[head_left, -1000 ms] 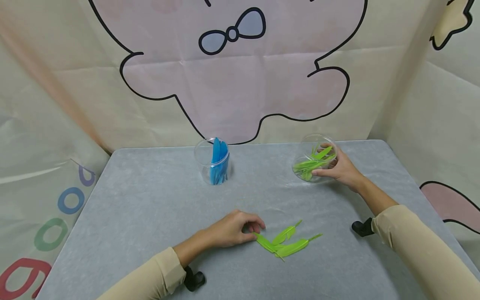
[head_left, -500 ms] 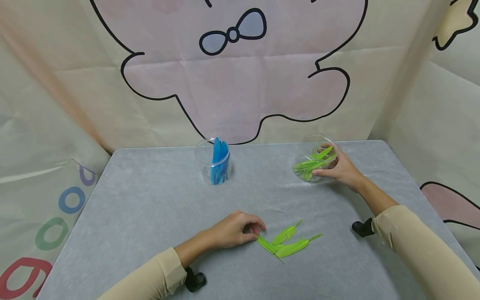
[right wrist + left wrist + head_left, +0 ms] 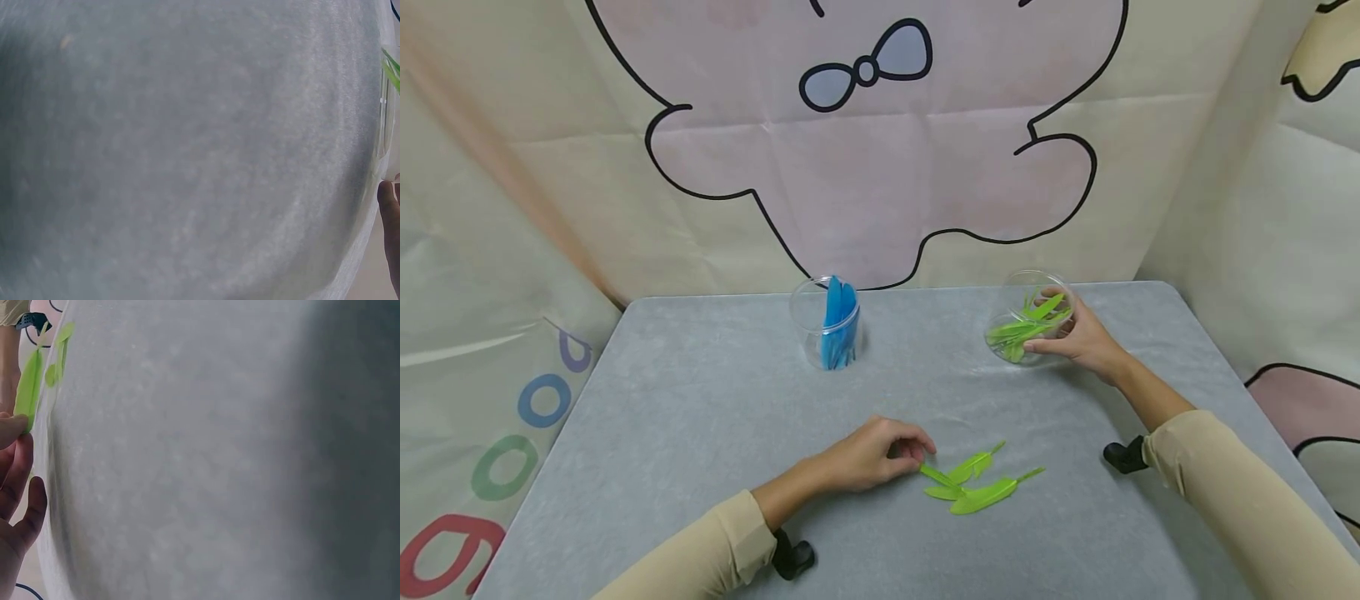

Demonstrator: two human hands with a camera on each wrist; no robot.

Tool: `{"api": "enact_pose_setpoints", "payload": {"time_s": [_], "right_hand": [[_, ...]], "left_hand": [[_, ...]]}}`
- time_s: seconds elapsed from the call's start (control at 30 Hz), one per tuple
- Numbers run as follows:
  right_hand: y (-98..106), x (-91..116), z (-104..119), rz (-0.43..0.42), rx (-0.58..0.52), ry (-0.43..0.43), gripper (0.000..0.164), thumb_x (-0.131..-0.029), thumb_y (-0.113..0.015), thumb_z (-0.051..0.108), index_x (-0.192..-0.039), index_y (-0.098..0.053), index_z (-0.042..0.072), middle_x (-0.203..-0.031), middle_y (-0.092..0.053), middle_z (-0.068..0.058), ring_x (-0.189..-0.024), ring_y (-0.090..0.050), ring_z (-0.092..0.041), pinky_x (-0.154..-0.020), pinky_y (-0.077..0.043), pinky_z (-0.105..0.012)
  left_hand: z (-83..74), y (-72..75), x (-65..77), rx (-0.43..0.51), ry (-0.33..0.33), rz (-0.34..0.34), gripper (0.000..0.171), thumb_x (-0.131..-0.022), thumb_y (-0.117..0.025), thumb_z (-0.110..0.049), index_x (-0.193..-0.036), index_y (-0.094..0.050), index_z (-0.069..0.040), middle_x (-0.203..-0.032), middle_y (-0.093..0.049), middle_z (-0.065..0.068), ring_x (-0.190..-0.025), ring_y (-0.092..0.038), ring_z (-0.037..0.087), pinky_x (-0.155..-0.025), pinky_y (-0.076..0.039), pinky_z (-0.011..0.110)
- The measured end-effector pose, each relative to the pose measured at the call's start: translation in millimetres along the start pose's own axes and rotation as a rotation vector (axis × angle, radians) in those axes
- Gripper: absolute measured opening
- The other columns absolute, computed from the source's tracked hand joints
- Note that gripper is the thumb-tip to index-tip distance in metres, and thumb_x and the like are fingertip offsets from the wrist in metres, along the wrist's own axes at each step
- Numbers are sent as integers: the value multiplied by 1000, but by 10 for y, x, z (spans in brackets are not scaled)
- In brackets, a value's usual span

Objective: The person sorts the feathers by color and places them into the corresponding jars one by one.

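My left hand [image 3: 876, 454] pinches the end of a bright green feather [image 3: 28, 384] between thumb and finger, low over the table. Several more green feathers [image 3: 987, 497] lie beside and under it, overlapping in a loose cluster. At the back right, my right hand [image 3: 1078, 337] grips a clear plastic cup [image 3: 1011, 292] from its right side, thumb in front. Inside that cup lie more green feathers [image 3: 1026, 327], leaning at various angles. Only the cup's edge and a fingertip show in the right wrist view.
A second clear cup [image 3: 803, 321] with blue feathers [image 3: 838, 325] standing in it is at the back, left of the green one. The grey-covered table [image 3: 715, 400] meets a printed cloth backdrop [image 3: 730, 242] behind. Cloth also hangs on both sides.
The pinched feather has lifted and shifted slightly right with my left hand, uncovering more of another feather beneath. My right hand and its cup have stayed in place.
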State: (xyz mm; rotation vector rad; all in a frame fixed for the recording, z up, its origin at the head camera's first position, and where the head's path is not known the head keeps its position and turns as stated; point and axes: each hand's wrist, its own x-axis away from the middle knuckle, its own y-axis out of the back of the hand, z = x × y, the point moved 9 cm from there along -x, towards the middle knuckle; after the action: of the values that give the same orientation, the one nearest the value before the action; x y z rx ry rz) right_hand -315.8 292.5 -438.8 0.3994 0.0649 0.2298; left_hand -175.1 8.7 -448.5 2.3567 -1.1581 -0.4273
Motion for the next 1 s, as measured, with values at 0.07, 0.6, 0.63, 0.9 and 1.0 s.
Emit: {"api": "enact_pose_setpoints", "payload": {"time_s": [0.07,0.6,0.63,0.9,1.0], "right_hand": [[-4,2,8,6,8,10,84,-80,-82,2,-146,-30,7,-142,-40,-16,-91,-65,-13,-68,-52,-22],[-32,6,30,9,-27,28,84,-80,-82,0,-145,-30,4,-140,-40,-17,-89,-66,-13,-66,-53,-23],[-36,6,31,12,-26,33,84,-80,-82,0,-146,-29,4,-141,-40,-18,-89,-66,-12,-67,-53,-23],[-39,16,22,14,-32,42,83,-81,-81,0,-145,-29,3,-140,-41,-17,-89,-67,-12,-66,-53,-23],[-34,16,12,8,-35,38,83,-80,-81,0,-145,-30,4,-140,-41,-16,-89,-67,-12,-67,-54,-23]], "left_hand": [[10,18,-14,24,4,-19,18,-93,-67,-1,-110,-71,-5,-89,-69,-3,-81,-61,-1,-74,-53,18],[-91,242,-233,75,-45,-195,19,-94,-67,-2,-112,-69,-1,-88,-67,0,-81,-59,6,-74,-53,24],[-102,265,-257,74,-51,-211,19,-94,-66,-2,-112,-69,-1,-88,-67,1,-82,-60,7,-74,-53,24],[-221,440,-521,78,-77,-341,20,-92,-68,-1,-111,-69,-5,-90,-68,2,-82,-61,6,-73,-54,24],[-275,506,-636,80,-74,-379,19,-92,-68,-2,-111,-69,-5,-90,-68,2,-81,-61,5,-73,-54,23]]}}
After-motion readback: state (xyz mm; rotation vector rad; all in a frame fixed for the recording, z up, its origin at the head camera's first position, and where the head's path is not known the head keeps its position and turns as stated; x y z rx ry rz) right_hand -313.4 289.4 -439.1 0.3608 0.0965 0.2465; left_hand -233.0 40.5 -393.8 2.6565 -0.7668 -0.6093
